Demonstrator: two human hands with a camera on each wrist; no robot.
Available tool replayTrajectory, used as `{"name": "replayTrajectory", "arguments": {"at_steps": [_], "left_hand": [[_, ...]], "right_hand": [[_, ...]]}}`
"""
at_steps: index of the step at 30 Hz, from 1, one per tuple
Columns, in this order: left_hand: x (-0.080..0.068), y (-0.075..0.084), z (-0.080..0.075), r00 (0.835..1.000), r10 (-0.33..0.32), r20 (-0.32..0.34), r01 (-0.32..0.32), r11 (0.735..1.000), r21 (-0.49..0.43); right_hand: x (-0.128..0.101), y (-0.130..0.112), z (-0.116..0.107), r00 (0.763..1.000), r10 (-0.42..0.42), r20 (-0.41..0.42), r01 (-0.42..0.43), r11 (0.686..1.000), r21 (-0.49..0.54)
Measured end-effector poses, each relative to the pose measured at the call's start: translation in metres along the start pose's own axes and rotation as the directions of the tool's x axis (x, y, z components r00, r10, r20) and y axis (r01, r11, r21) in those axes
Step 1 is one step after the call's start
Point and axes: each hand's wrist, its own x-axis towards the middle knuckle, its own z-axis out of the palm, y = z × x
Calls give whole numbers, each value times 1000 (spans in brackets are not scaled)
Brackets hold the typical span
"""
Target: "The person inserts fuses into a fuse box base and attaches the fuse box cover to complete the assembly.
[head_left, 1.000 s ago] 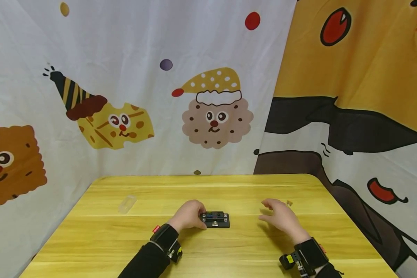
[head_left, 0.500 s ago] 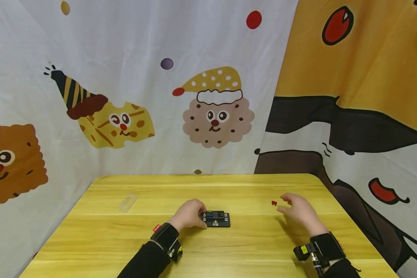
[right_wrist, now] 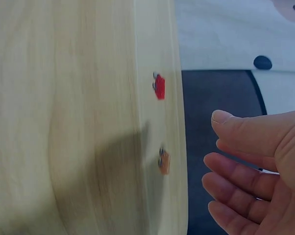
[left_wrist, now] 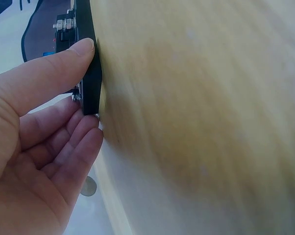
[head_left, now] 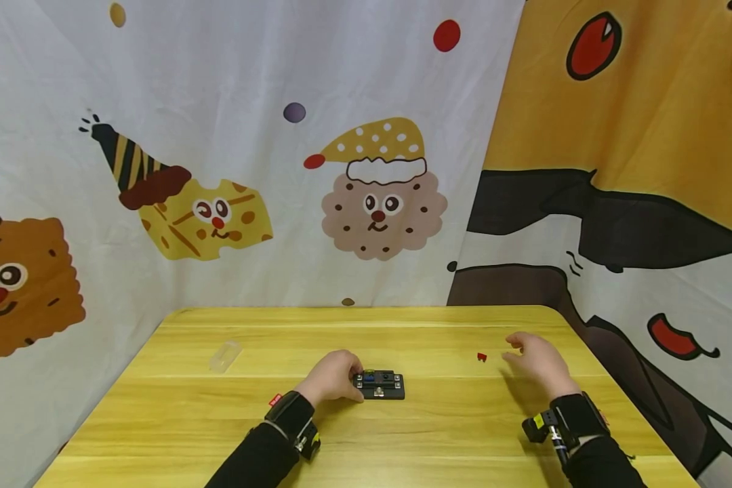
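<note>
My left hand (head_left: pixel 334 378) pinches the left end of a black fuse block (head_left: pixel 385 385) with metal screw terminals. In the left wrist view the thumb presses the block's near edge and the fingertips lie along its end. A small red blade fuse (head_left: pixel 482 357) with two metal prongs lies on the table to the right. An orange blade fuse (right_wrist: pixel 164 162) shows near it in the right wrist view; in the head view my right hand hides it. That right hand (head_left: pixel 539 362) hovers just right of the red fuse, fingers loosely bent, holding nothing.
A clear plastic cover (head_left: pixel 225 356) lies at the left of the wooden table (head_left: pixel 415 440). A printed cloth (head_left: pixel 219 88) hangs right behind the table's far edge and along its sides.
My right hand has moved right and slightly away, uncovering the red fuse and passing in front of the orange one. My left hand has stayed on the fuse block.
</note>
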Motion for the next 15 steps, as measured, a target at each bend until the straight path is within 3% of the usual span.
{"name": "replayTrajectory", "arguments": {"at_steps": [15], "left_hand": [[-1, 3, -2, 1000, 6, 1, -6, 1000, 4]], "right_hand": [[15, 17, 1, 986, 160, 56, -158, 987, -36]]}}
